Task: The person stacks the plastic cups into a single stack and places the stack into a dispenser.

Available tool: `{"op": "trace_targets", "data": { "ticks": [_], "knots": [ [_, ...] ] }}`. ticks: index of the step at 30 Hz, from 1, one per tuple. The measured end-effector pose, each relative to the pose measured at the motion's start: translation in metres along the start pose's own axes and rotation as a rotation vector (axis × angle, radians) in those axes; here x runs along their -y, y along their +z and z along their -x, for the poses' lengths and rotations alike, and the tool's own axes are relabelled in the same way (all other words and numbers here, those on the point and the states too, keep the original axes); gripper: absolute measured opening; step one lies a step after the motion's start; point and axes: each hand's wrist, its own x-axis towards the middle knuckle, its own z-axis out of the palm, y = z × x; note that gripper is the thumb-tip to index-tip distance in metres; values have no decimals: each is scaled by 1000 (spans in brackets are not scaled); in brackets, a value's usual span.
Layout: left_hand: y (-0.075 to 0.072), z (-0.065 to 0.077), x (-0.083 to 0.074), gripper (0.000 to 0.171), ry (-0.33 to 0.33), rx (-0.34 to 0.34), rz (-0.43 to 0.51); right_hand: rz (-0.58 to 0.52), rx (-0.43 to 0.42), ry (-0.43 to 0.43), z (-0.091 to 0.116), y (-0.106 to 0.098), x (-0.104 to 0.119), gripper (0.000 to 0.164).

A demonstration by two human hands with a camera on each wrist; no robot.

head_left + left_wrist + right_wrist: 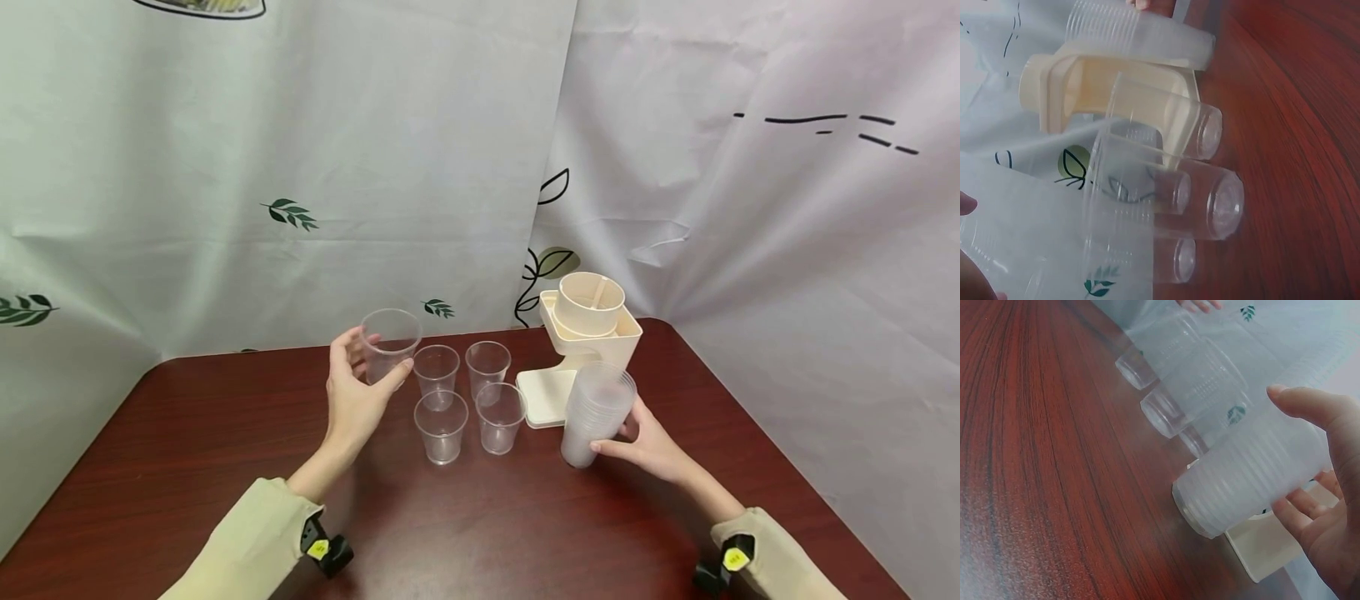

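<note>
My left hand (356, 400) holds a clear plastic cup (392, 337) between thumb and fingers, raised at the left of several standing cups. A tall stack of nested plastic cups (596, 412) is gripped by my right hand (651, 446), tilted a little. In the right wrist view, the thumb and fingers of that hand lie on either side of the stack (1250, 475). Between the hands stand clear cups in two rows, among them a front left cup (442, 429) and a front right cup (499, 421).
A cream-coloured stand (547, 396) with a round holder (591, 304) on top is behind the stack, near the table's back right corner. The dark red wooden table (480, 525) meets a pale printed cloth (360, 167) at the back and right.
</note>
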Motion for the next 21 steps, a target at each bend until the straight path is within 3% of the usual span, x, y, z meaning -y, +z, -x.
{"op": "trace_targets", "data": {
  "ticks": [8, 21],
  "knots": [
    [9, 1, -10, 65, 23, 1, 31, 0, 2, -3, 0, 0, -1, 81],
    [26, 5, -24, 64, 23, 75, 87, 6, 0, 3, 0, 0, -1, 80]
  ]
}}
